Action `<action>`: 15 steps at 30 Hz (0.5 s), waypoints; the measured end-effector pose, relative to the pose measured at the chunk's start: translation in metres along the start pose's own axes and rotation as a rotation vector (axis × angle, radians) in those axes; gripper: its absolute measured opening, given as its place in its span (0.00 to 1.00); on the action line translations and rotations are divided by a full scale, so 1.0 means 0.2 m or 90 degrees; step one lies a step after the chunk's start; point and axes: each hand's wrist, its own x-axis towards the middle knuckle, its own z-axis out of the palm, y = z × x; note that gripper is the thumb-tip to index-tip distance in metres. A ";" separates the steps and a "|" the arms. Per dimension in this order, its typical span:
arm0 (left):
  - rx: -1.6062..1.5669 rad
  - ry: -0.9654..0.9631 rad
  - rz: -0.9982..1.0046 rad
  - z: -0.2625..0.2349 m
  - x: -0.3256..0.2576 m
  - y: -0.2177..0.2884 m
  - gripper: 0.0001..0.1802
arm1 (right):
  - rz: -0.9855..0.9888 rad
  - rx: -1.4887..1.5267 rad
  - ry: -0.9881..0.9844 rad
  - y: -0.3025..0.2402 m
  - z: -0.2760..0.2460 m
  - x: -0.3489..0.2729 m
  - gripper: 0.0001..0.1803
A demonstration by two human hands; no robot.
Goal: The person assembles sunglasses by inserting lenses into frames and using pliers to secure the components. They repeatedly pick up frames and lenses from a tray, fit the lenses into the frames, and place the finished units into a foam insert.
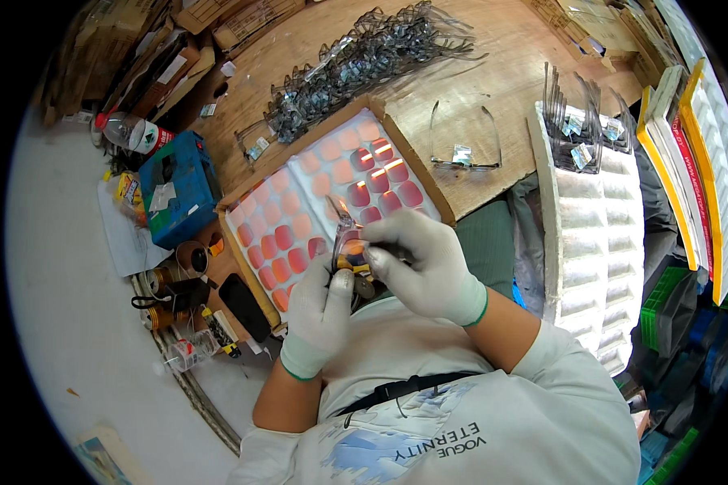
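Both my hands wear white gloves with green cuffs and meet in front of my chest. My left hand (pixel 319 311) is closed around a dark eyeglass frame (pixel 336 250), held upright on its side. At the frame's right, the bent thumb and fingers of my right hand (pixel 425 263) pinch the edge of an orange-purple tinted lens (pixel 351 244). Whether the lens sits inside the rim cannot be made out. Right behind my hands lies a shallow cardboard box (pixel 416 153) with rows of pink and red tinted lenses (pixel 283 237) on white sheets.
A pile of dark eyeglass frames (pixel 356 69) covers the far table; a single pair (pixel 465 158) lies right of the box. More frames stand on a white foam tray (pixel 590 234) at right. At left are a blue box (pixel 178 190), a bottle (pixel 133 132) and a phone (pixel 244 307).
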 end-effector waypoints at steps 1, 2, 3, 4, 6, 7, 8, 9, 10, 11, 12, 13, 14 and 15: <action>-0.010 -0.010 0.004 -0.01 0.00 -0.01 0.14 | 0.122 0.150 0.019 0.03 0.04 0.00 0.07; -0.020 -0.016 0.008 -0.02 -0.01 -0.01 0.14 | 0.161 0.212 -0.026 0.04 0.04 0.02 0.07; -0.024 -0.015 0.024 -0.02 -0.01 -0.02 0.14 | 0.199 0.274 -0.070 0.05 0.02 0.05 0.07; -0.027 -0.013 0.040 -0.03 -0.01 -0.03 0.14 | 0.238 0.335 -0.115 0.06 0.01 0.08 0.07; -0.037 -0.013 0.040 -0.03 -0.02 -0.03 0.14 | 0.305 0.353 -0.200 0.05 -0.03 0.09 0.10; -0.042 -0.014 0.023 -0.04 -0.02 -0.01 0.14 | 0.305 0.353 -0.212 0.05 -0.03 0.09 0.11; -0.047 -0.015 0.005 -0.05 -0.03 0.00 0.14 | 0.306 0.354 -0.223 0.05 -0.03 0.09 0.11; -0.036 -0.005 0.000 -0.05 -0.04 0.00 0.14 | 0.289 0.326 -0.221 0.06 -0.03 0.08 0.11; -0.025 0.005 -0.005 -0.04 -0.04 0.01 0.15 | 0.272 0.298 -0.218 0.06 -0.03 0.06 0.12; -0.015 0.017 -0.009 -0.04 -0.04 0.01 0.15 | 0.254 0.268 -0.218 0.06 -0.03 0.05 0.12; 0.005 0.024 0.010 -0.03 -0.05 0.01 0.15 | 0.192 0.173 -0.205 0.06 -0.03 0.04 0.12; 0.024 0.031 0.029 -0.03 -0.05 0.01 0.15 | 0.129 0.079 -0.192 0.06 -0.04 0.04 0.12; 0.043 0.038 0.047 -0.02 -0.05 0.01 0.15 | 0.067 -0.015 -0.178 0.05 -0.04 0.03 0.11; 0.060 0.032 0.059 -0.03 -0.05 0.02 0.15 | 0.064 -0.033 -0.179 0.04 -0.05 0.03 0.11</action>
